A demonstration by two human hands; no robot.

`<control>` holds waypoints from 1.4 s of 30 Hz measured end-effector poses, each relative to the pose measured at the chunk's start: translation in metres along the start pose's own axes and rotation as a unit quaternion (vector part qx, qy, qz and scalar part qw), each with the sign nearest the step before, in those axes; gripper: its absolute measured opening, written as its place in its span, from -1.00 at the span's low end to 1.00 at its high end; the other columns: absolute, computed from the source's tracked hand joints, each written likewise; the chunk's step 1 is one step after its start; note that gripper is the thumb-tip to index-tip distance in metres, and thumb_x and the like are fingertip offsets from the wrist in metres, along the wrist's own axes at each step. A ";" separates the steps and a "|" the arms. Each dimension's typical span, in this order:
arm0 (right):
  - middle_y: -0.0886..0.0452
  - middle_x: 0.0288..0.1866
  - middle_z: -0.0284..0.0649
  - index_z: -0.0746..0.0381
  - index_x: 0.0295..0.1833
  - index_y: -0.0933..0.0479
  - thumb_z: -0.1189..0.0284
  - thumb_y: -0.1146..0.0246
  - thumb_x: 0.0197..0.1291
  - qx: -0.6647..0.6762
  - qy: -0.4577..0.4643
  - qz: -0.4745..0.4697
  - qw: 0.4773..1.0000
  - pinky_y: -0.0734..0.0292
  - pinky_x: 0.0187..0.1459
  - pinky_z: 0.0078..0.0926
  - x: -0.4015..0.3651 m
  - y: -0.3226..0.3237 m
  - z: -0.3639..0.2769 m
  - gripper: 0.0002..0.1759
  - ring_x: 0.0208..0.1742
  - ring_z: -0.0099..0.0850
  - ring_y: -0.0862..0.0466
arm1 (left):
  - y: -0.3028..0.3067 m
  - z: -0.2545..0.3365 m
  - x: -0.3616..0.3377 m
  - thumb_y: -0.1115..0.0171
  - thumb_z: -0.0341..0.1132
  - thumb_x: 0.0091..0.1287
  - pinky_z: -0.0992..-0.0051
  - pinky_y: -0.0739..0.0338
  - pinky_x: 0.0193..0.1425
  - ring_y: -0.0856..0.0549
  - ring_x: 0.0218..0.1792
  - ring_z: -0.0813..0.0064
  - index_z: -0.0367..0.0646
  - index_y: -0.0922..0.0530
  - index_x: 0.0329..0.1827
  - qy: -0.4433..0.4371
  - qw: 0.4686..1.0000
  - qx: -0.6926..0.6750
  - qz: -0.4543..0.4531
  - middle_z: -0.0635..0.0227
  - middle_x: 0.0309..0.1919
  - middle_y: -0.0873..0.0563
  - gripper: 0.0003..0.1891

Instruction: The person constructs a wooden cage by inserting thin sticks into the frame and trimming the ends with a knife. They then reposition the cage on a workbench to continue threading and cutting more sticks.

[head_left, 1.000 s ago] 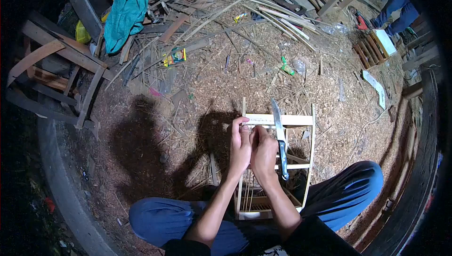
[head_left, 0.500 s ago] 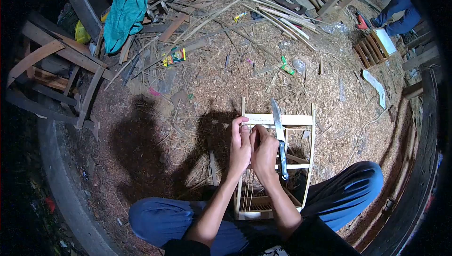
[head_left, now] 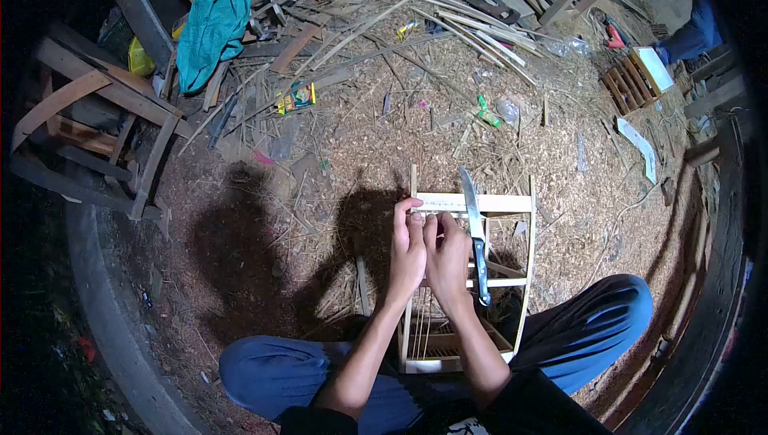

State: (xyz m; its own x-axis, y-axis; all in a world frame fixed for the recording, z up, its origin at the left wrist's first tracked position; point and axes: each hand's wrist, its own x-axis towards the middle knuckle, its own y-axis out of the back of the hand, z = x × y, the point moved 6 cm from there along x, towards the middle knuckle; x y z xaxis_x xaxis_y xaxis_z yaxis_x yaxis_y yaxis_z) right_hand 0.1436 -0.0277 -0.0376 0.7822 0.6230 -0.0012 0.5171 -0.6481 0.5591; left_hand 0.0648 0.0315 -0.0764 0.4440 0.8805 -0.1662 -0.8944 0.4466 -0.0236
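Note:
A light wooden frame (head_left: 523,291) with crossbars rests between my bent knees. At the left end of its top crossbar (head_left: 504,204), my left hand (head_left: 407,252) has its fingers bent against the wood. Right beside it, my right hand (head_left: 449,256) is closed, its fingertips pinched on something I cannot make out. A knife (head_left: 478,251) with a black handle lies across the frame, just right of my right hand, blade pointing away. Thin strands (head_left: 424,323) run lengthwise along the frame's left side, below my hands.
Sawdust and wood scraps cover the ground. Long thin strips (head_left: 480,35) lie ahead, a teal sack (head_left: 214,31) at upper left. Wooden chair-like frames (head_left: 120,115) stand left. At upper right are a slatted wooden piece (head_left: 628,84) and another person's leg (head_left: 692,35).
My right hand's fingers have shifted slightly while staying beside my left. The other person's leg at upper right has moved to the right.

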 end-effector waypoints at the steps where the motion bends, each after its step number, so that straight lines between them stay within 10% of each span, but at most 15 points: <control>1: -0.61 -0.48 0.28 0.44 -0.25 -0.56 0.44 -0.19 0.48 -0.001 -0.001 0.000 1.000 -0.49 -0.42 -0.02 0.000 -0.001 0.001 -0.72 -0.46 0.17 -0.69 | 0.000 0.001 0.000 0.09 -0.31 0.72 0.42 -0.38 0.36 -0.51 0.13 0.51 -0.20 -0.43 0.26 -0.001 1.000 -0.001 -0.002 0.31 0.08 -0.55 -0.77; 42: -0.61 -0.44 0.32 0.43 -0.08 -0.56 0.41 -0.12 0.54 0.005 -0.020 -0.024 0.999 -0.50 -0.36 0.06 0.000 -0.002 -0.001 -0.74 -0.38 0.24 -0.71 | -0.001 0.005 0.001 0.11 -0.27 0.73 0.36 -0.33 0.44 -0.52 0.21 0.43 -0.21 -0.44 0.27 0.003 1.000 -0.009 -0.008 0.24 0.10 -0.58 -0.74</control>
State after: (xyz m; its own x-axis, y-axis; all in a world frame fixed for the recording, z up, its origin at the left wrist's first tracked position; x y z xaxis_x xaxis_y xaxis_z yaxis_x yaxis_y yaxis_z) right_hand 0.1423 -0.0258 -0.0381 0.7695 0.6358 -0.0611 0.5576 -0.6220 0.5498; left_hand 0.0660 0.0326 -0.0718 0.4587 0.8719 -0.1714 -0.8877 0.4583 -0.0441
